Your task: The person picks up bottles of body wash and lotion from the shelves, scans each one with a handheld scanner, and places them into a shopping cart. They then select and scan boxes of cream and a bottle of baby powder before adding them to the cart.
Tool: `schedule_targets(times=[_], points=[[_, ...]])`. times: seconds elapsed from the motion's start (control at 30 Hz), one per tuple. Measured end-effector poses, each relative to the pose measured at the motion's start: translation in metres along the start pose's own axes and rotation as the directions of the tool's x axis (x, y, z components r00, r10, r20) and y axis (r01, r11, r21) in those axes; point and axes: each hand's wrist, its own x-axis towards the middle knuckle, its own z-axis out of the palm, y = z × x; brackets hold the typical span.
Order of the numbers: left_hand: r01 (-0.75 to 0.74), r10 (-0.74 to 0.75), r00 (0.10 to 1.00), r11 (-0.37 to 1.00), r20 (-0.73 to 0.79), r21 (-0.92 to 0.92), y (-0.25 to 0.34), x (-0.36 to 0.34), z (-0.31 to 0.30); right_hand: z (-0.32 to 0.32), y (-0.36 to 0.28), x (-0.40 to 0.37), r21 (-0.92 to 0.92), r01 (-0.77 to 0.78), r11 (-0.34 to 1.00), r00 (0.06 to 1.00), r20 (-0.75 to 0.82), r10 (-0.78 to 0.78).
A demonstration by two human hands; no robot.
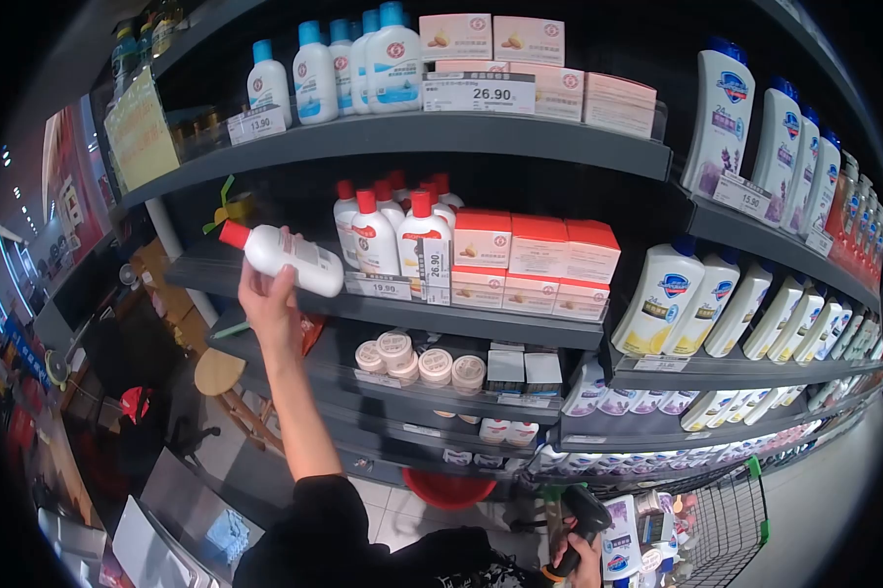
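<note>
My left hand (265, 299) is wrapped round a white lotion bottle (309, 267) with a red cap. The bottle is tilted nearly on its side, its cap pointing left, in front of the middle shelf. Similar red-capped bottles (375, 240) stand just to its right on that shelf. Low at the bottom right, my right hand (586, 562) grips the handle of a black handheld barcode scanner (585, 512). Beside the scanner is a shopping cart (740, 519) holding white bottles and other packages.
Red-and-white boxes (537, 245) and price tags line the middle shelf. Blue-capped bottles (314, 78) stand above, round jars (394, 351) below. Large body wash bottles (659, 299) fill the right shelves. A wooden stool (221, 372) and a red basin (449, 488) are on the floor.
</note>
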Motion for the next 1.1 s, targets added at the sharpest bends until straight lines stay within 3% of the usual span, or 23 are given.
schedule_targets(times=[0.07,0.13,0.23,0.3,0.37,0.57,0.6,0.7,0.77,0.8,0.83,0.9,0.93,1.0,1.1], points=[[0.143,-0.128,0.99,0.933,0.065,-0.329,-0.003,-0.026,0.005,-0.001,0.0,-0.003,0.019,-0.004,1.0,1.0,0.011,0.004],[0.336,-0.317,0.938,0.743,0.139,-0.579,-0.001,-0.064,0.021,0.003,-0.002,-0.007,0.01,-0.003,1.0,1.0,-0.019,0.004],[0.517,-0.58,0.767,0.306,0.274,-0.799,-0.002,-0.132,0.045,0.003,-0.004,-0.008,0.022,-0.027,0.999,0.999,-0.028,0.028],[0.615,-0.673,0.63,0.126,0.388,-0.779,-0.013,-0.162,0.058,0.0,-0.002,-0.005,-0.055,-0.025,0.998,1.0,-0.001,0.025],[0.721,-0.783,0.534,0.226,0.318,-0.655,-0.016,-0.177,0.078,0.0,-0.001,-0.006,-0.05,-0.016,0.999,1.0,0.009,0.017],[0.816,-0.795,0.494,0.284,0.352,-0.503,-0.037,-0.203,0.096,0.021,-0.007,-0.019,-0.057,0.089,0.994,0.995,0.053,-0.086],[0.826,-0.763,0.496,0.268,0.415,-0.495,-0.041,-0.209,0.099,0.031,-0.015,-0.019,-0.15,0.135,0.979,0.974,0.204,-0.103],[0.874,-0.691,0.453,0.219,0.564,-0.434,-0.054,-0.226,0.111,0.078,-0.039,-0.037,-0.296,0.041,0.954,0.982,0.188,0.016],[0.894,-0.675,0.438,0.259,0.594,-0.366,-0.057,-0.239,0.122,0.082,-0.045,-0.037,-0.418,0.078,0.905,0.948,0.312,0.062],[0.902,-0.645,0.422,0.231,0.636,-0.364,-0.061,-0.243,0.125,0.08,-0.043,-0.038,-0.48,0.168,0.861,0.943,0.332,0.0],[0.906,-0.646,0.413,0.216,0.642,-0.365,-0.061,-0.246,0.129,0.08,-0.043,-0.039,-0.485,0.162,0.859,0.949,0.317,0.0],[0.909,-0.649,0.383,0.138,0.657,-0.394,-0.058,-0.253,0.138,0.078,-0.045,-0.043,-0.305,0.079,0.949,0.981,0.195,-0.019],[0.9,-0.642,0.379,0.088,0.667,-0.427,-0.058,-0.256,0.141,0.07,-0.045,-0.043,-0.292,0.111,0.95,0.978,0.202,-0.052],[0.926,-0.721,0.306,0.073,0.622,-0.372,-0.055,-0.26,0.147,0.058,-0.048,-0.044,-0.044,0.179,0.983,0.97,0.176,-0.168],[0.953,-0.804,0.184,0.005,0.565,-0.304,-0.058,-0.274,0.152,0.02,-0.048,-0.056,0.332,0.228,0.915,0.943,0.158,-0.293]])
